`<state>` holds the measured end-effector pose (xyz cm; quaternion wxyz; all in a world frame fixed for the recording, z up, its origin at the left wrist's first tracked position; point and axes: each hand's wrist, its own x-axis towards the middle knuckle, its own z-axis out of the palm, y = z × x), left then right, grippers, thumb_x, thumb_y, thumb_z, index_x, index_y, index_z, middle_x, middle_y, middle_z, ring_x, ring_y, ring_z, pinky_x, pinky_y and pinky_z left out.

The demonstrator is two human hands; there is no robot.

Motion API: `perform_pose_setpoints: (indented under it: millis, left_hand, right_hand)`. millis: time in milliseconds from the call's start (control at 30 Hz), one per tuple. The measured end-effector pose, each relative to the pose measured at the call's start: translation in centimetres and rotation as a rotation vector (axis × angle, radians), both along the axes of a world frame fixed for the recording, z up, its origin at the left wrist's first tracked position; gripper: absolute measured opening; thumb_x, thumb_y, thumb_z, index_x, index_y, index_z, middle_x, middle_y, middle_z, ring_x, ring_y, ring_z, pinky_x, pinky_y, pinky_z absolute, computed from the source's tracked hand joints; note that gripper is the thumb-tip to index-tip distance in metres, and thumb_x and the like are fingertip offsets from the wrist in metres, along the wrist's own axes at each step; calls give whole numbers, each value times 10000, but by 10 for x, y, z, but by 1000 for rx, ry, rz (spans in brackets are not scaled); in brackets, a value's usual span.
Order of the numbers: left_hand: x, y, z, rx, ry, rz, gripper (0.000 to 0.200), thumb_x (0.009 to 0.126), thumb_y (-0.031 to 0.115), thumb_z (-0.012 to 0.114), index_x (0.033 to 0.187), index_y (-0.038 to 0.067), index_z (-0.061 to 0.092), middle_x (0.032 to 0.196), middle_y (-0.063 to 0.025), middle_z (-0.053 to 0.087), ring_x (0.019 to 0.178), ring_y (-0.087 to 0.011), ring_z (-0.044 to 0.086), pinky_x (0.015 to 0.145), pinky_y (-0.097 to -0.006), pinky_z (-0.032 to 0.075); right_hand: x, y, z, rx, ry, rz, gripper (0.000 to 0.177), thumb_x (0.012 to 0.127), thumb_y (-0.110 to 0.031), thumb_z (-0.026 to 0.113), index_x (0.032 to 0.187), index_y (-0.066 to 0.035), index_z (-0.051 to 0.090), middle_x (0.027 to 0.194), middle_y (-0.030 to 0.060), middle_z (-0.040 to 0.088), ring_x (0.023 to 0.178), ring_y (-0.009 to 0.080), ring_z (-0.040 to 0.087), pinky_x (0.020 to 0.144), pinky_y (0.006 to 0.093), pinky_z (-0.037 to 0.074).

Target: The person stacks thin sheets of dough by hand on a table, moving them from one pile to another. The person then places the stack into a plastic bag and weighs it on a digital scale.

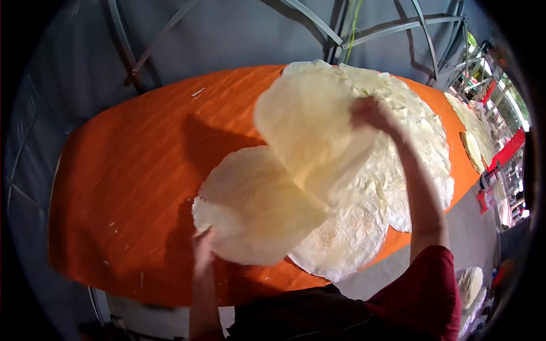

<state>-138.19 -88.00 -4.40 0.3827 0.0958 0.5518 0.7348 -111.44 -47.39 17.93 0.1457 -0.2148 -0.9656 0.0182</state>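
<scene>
A thin, pale round flatbread [256, 204] spreads over the near middle of the orange-covered table. My left hand [205, 241] pinches its lower left edge. From its right side a raised sheet of flatbread [307, 119] rises in a fold, slightly blurred. My right hand [367, 113], smeared by motion, is closed at that sheet's upper right edge. Beneath and to the right lies a wide layer of overlapping flatbreads [409, 142] with wrinkled surfaces. One more flatbread [341, 241] with light brown spots lies under the near edge of the sheets.
The orange table cover [131, 182] stretches left, with a few white scraps on it. A grey tent wall [216, 40] with metal frame bars stands behind. More flatbreads [472, 148] lie at the far right. Another pale stack [470, 284] sits low at the right.
</scene>
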Motion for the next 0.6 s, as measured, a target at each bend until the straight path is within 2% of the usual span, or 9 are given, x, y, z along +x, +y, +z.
perform_pose_setpoints:
  millis: [67,167,233,300,333,367,433,533,600]
  left_hand:
    - [-42,-35,-3,-160,157,18,285,762,53,565,1040,-7,540,950,-70,580,858,-175,555,769,-316,443]
    - [-71,-75,-16,-146,121,17,296,768,75,590,1043,-13,529,965,-81,584,825,-193,578,736,-318,472]
    - [-64,-80,3,-138,79,44,286,792,93,567,1057,-6,526,988,-89,578,861,-205,570,758,-329,466]
    - [-57,-85,8,-79,22,92,276,827,128,520,1072,1,519,1010,-87,570,897,-202,554,786,-327,451]
    - [-57,-88,2,-27,-17,126,276,850,155,484,1080,5,514,1021,-82,565,916,-193,543,803,-319,437]
    - [-54,-92,-5,24,-60,163,282,874,181,448,1088,8,509,1032,-76,560,935,-184,532,820,-312,424]
    - [-40,-96,-16,152,-263,175,318,896,216,398,1126,11,476,1082,-72,540,976,-194,517,851,-323,409]
    - [-27,-106,-32,224,-375,174,370,911,257,354,1183,15,418,1151,-83,503,1027,-207,492,889,-338,387]
    - [-20,-110,-32,257,-354,158,395,915,273,337,1212,18,384,1186,-93,477,1057,-214,474,909,-347,372]
  right_hand:
    - [-17,-5,73,-396,356,-148,112,728,-85,518,649,-15,554,564,60,557,551,81,555,497,261,456]
    - [-62,-42,125,5,252,119,92,728,-91,537,707,-1,540,564,47,539,529,137,548,498,299,443]
    - [-106,-88,113,141,171,249,70,721,-54,518,756,-6,556,609,81,556,545,199,545,507,313,433]
    - [-146,-148,79,236,60,276,197,635,-6,482,807,-43,568,701,160,574,652,326,549,565,387,439]
    - [-159,-166,43,228,48,397,200,631,-18,483,816,-48,552,699,151,572,645,327,553,583,403,441]
    - [-167,-195,17,182,-119,416,144,650,-26,484,782,-50,536,669,125,565,627,304,557,549,396,447]
    - [-167,-249,-66,104,-49,518,117,666,-50,497,782,-38,500,581,101,491,543,239,541,419,365,400]
    - [-148,-296,-157,194,-478,774,115,674,-72,464,784,-41,456,645,48,463,549,191,491,457,302,391]
    - [-142,-285,-206,-348,-142,779,123,678,-84,453,793,-42,462,637,52,452,576,184,493,482,295,395]
